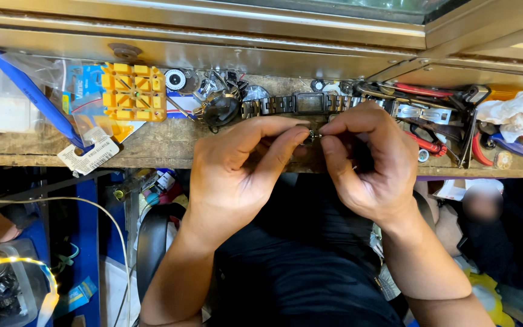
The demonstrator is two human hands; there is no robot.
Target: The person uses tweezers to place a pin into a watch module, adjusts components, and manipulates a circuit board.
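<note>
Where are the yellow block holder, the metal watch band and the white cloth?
yellow block holder (133, 91), head view, centre of its grid top.
metal watch band (272, 106), head view, links left of the dark case.
white cloth (514, 112), head view, middle of the crumpled bundle.

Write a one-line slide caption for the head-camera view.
Left hand and right hand pinch a tiny metal part above a cluttered wooden bench, beside a metal watch bracelet.

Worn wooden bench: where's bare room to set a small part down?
The worn wooden bench is bare along its front edge, between the white tag and the left hand, below the yellow plastic block. Right of the right hand, red-handled pliers and a white cloth crowd it.
</note>
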